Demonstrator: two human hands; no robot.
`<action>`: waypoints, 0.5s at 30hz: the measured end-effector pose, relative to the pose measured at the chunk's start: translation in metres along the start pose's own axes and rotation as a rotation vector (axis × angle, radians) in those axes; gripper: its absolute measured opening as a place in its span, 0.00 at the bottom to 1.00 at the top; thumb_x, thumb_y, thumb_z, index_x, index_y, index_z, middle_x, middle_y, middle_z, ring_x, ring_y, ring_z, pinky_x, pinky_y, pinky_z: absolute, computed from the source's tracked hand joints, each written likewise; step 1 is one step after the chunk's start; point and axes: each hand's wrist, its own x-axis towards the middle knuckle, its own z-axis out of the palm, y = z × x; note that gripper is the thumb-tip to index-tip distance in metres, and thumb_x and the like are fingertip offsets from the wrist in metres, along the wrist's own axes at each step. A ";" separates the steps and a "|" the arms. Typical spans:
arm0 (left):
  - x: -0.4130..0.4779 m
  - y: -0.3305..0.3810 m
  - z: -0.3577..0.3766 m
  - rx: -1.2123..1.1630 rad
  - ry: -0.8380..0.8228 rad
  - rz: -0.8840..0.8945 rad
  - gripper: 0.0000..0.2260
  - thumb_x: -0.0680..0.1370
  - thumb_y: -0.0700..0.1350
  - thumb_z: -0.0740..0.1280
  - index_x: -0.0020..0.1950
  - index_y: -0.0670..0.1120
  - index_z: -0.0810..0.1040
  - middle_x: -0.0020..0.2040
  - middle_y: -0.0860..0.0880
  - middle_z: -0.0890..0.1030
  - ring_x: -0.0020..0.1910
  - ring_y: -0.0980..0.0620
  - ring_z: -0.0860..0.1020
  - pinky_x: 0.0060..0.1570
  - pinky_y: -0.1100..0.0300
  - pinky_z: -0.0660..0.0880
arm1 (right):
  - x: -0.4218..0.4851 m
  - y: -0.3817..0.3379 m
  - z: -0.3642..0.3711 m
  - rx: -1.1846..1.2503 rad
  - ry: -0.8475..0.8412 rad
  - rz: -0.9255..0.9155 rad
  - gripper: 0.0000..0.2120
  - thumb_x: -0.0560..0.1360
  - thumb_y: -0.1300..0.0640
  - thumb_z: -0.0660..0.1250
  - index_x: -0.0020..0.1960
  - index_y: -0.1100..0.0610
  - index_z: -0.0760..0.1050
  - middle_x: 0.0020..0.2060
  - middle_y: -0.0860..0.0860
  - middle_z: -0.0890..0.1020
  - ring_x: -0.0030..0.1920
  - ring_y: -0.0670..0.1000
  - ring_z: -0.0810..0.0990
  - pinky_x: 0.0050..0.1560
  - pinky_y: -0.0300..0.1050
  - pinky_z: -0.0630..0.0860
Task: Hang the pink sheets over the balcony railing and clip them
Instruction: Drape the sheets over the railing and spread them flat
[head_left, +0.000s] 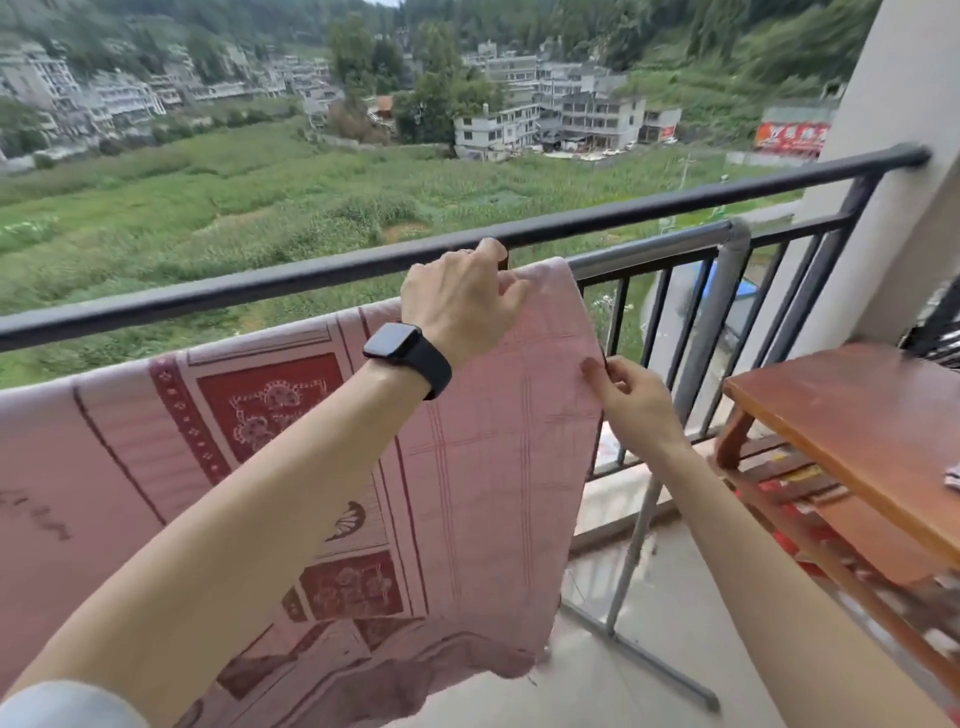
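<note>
The pink sheet (291, 467) hangs over a gray bar just inside the railing (260, 283), left hand (462, 306) pinning its top corner, perhaps with a clip, while right hand (631, 395) pinches the side edge taut.

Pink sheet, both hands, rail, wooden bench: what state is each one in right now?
Pink sheet: draped over a grey bar just inside the black railing, hanging down, no clip visible.
Left hand: at the sheet's top edge, fingers closed on it.
Right hand: pinching the sheet's right edge.
Black railing: bare on top.
Wooden bench: standing at right.
</note>
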 end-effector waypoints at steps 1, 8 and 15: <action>0.004 0.001 -0.001 -0.043 -0.041 -0.040 0.23 0.75 0.69 0.59 0.57 0.54 0.79 0.49 0.51 0.84 0.47 0.46 0.81 0.47 0.51 0.78 | 0.006 -0.008 0.001 0.055 -0.048 -0.007 0.14 0.79 0.44 0.65 0.44 0.55 0.77 0.40 0.47 0.82 0.42 0.50 0.81 0.40 0.42 0.73; 0.022 0.012 0.001 -0.231 -0.053 -0.059 0.14 0.72 0.62 0.70 0.50 0.56 0.84 0.45 0.56 0.84 0.46 0.54 0.81 0.47 0.53 0.80 | 0.034 -0.045 -0.004 0.393 -0.199 -0.073 0.13 0.81 0.48 0.63 0.50 0.59 0.77 0.40 0.48 0.81 0.35 0.40 0.80 0.36 0.35 0.76; 0.035 0.054 0.021 -0.196 0.031 -0.020 0.11 0.74 0.59 0.69 0.52 0.56 0.82 0.49 0.56 0.83 0.48 0.55 0.81 0.44 0.56 0.78 | 0.057 -0.021 -0.047 0.203 0.052 -0.209 0.15 0.79 0.47 0.67 0.39 0.55 0.75 0.31 0.45 0.74 0.29 0.39 0.71 0.28 0.29 0.66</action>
